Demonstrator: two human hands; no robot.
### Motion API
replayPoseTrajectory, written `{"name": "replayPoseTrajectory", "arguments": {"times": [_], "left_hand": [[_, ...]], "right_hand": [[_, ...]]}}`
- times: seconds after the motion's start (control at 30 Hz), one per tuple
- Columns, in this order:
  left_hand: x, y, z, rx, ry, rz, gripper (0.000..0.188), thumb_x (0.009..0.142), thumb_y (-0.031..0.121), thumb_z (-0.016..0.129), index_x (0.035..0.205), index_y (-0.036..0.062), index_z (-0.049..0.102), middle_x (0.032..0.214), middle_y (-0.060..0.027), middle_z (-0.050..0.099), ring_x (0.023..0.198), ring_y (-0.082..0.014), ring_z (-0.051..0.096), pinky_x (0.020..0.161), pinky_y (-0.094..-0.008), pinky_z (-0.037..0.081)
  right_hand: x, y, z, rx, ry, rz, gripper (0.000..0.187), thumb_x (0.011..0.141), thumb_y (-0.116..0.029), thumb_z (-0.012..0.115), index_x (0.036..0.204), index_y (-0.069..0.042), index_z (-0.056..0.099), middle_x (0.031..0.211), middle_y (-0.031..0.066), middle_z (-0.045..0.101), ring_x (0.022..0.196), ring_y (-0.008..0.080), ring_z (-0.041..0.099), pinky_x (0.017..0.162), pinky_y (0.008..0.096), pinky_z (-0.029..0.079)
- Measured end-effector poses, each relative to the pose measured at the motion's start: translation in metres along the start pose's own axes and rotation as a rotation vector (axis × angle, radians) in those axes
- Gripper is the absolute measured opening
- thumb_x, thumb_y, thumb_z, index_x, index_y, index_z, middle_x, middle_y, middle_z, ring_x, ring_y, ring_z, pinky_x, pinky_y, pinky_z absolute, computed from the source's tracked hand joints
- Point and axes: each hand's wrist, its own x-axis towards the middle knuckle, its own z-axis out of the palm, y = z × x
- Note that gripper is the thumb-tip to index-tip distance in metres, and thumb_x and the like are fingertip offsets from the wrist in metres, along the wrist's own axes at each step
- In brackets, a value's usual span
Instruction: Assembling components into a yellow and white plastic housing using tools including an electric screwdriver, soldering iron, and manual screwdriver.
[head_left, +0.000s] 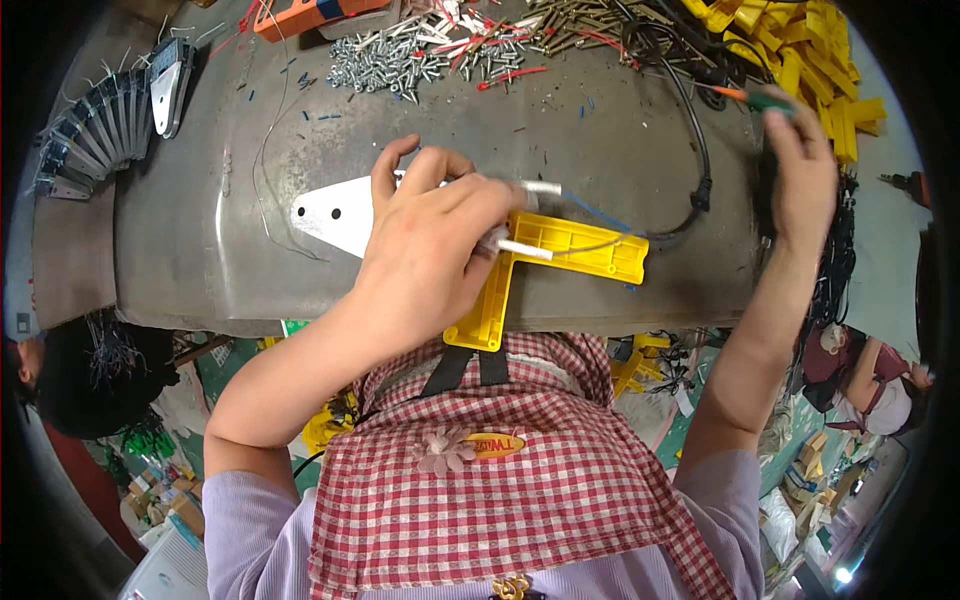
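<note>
At the middle of the bench, my left hand [430, 230] is curled over a flat, pointed silver metal plate [335, 212] with two dark holes. Under its fingers the plate meets a yellow L-shaped plastic housing half [590, 250], ribbed inside, whose lower arm overhangs the bench's front edge. The exact finger contact is hidden. White sleeves [525, 249] and thin wires come out beside the fingers and run along the housing toward a black cable [702, 150]. My right hand [805, 180], raised at the right, is closed around a screwdriver [765, 102] with a green and orange handle, pointing left.
Loose screws [385, 65] lie in a heap at the back, beside white and red sleeved parts. Yellow housings [800, 60] are piled at the back right. Metal plates with wires [100, 130] stand in a row at the left. Another person [870, 380] sits at the right.
</note>
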Motion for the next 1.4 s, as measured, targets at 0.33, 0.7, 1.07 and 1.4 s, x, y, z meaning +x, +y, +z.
{"name": "replayPoseTrajectory", "arguments": {"times": [0.33,0.7,1.07,1.4], "left_hand": [[-0.004,0.006,0.002,0.406,-0.113,0.403,0.032,0.073,0.015,0.059,0.104,0.0070,0.055,0.089,-0.0019,0.060,0.090,-0.0194,0.054,0.087,-0.0382,0.042],[-0.018,0.011,-0.020,0.116,-0.255,0.404,0.027,0.071,0.012,0.061,0.096,0.0030,0.061,0.093,-0.0069,0.063,0.097,-0.0216,0.060,0.098,-0.0439,0.042],[-0.029,0.009,0.002,0.249,-0.068,0.171,0.032,0.075,0.010,0.061,0.107,0.0084,0.063,0.103,-0.0030,0.065,0.107,-0.0159,0.057,0.108,-0.0622,0.013],[-0.021,0.009,-0.003,0.185,-0.112,0.098,0.032,0.068,0.005,0.065,0.099,0.0020,0.058,0.111,-0.0095,0.063,0.117,-0.0229,0.051,0.107,-0.0658,0.009]], "right_hand": [[-0.062,-0.046,0.018,0.933,-0.375,-0.329,0.040,0.094,-0.036,0.043,0.094,0.003,0.055,0.074,0.0055,0.049,0.065,0.0157,0.042,0.062,0.0279,0.036],[-0.109,-0.098,0.063,1.000,-0.510,0.033,0.055,0.090,-0.049,0.043,0.055,-0.006,0.044,0.051,0.0043,0.045,0.044,0.0144,0.032,0.047,0.0311,0.027],[-0.093,-0.094,0.072,1.054,-0.373,-0.301,0.057,0.091,-0.050,0.043,0.059,-0.004,0.046,0.054,0.0061,0.041,0.047,0.0161,0.032,0.049,0.0307,0.025],[-0.079,-0.097,0.098,1.258,-0.545,-0.090,0.059,0.088,-0.056,0.035,0.060,-0.005,0.042,0.053,0.0073,0.039,0.048,0.0182,0.035,0.054,0.0329,0.028]]}}
